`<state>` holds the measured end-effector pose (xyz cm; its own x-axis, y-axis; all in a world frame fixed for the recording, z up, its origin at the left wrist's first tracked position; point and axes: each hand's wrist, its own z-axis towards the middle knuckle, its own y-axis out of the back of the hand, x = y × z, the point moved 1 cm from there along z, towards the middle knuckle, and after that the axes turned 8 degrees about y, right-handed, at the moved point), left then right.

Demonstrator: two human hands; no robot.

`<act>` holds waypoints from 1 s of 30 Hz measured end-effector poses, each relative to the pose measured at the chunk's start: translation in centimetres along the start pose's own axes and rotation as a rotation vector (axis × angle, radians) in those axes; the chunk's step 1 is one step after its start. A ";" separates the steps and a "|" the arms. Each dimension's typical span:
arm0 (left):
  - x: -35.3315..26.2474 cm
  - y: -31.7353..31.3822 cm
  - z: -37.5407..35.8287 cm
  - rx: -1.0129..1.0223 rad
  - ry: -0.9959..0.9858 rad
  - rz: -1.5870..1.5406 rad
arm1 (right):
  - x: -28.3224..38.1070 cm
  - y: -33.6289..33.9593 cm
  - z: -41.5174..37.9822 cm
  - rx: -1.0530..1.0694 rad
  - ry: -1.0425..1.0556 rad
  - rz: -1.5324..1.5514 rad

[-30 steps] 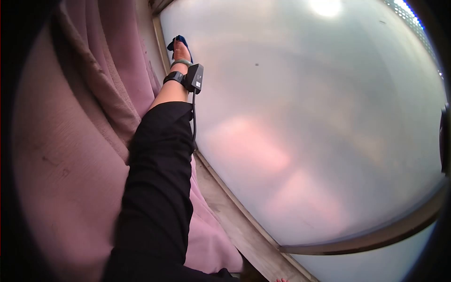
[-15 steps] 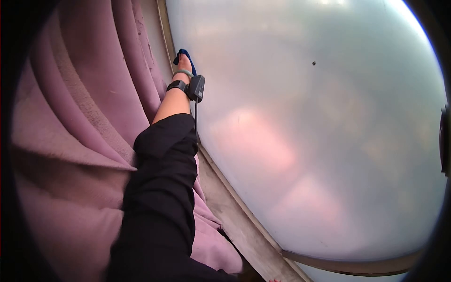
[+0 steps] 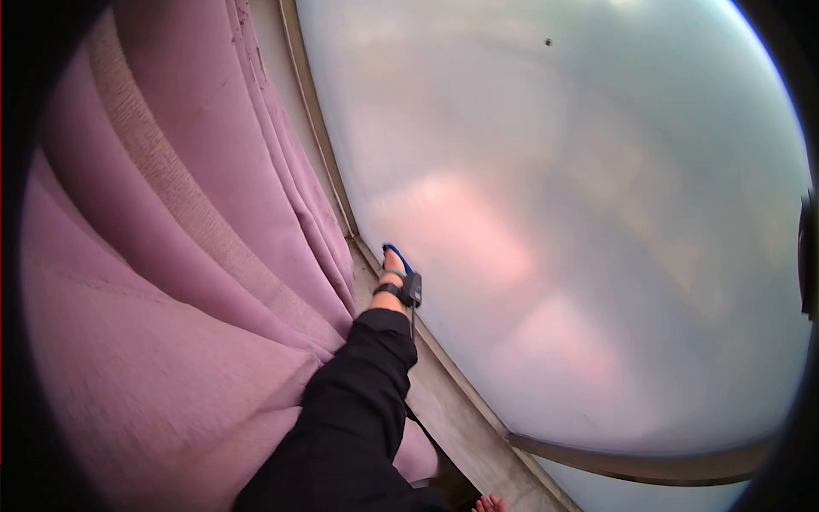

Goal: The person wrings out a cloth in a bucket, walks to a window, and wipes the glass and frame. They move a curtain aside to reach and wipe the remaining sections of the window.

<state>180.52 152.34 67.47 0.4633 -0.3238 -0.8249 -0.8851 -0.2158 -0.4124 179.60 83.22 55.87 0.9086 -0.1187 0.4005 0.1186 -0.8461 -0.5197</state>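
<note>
My left hand (image 3: 393, 261), at the end of a black-sleeved arm, is closed on a blue cloth (image 3: 397, 251), held against the left edge of a frosted window pane (image 3: 546, 230). Its fingers are small in view and partly covered by the cloth. A black strap with a dark box (image 3: 412, 290) and a cable sits on that wrist. At the bottom edge, only the fingers of my right hand (image 3: 489, 504) show, stretched out over the sill; the rest of it is cut off.
Pink curtain (image 3: 196, 213) folds fill the left side, close to my left arm. A brown frame (image 3: 631, 461) borders the pane, and a greyish sill (image 3: 456, 427) runs diagonally below. A small dark spot (image 3: 548, 42) marks the glass; a dark object (image 3: 806, 256) stands at the right edge.
My left hand has moved down along the pane's left edge with the blue cloth. The view has tilted slightly downward, and more of my right hand's fingers shows.
</note>
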 end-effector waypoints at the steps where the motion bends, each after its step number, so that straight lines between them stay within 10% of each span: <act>1: 1.9 1.2 -2.8 -0.030 0.067 -0.030 | 2.5 1.0 -1.8 -0.007 -0.013 -0.046; 14: 7.6 -2.4 -30.1 -0.082 0.480 -0.023 | 9.4 12.7 -16.1 0.010 0.068 0.101; 30: -4.2 -5.1 -33.4 0.054 0.612 -0.029 | 10.4 -6.6 -15.7 -0.016 0.274 0.070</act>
<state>184.62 124.00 85.94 0.4148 -0.7919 -0.4481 -0.8651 -0.1905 -0.4641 182.01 79.35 75.33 0.7718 -0.3118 0.5542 0.0509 -0.8384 -0.5426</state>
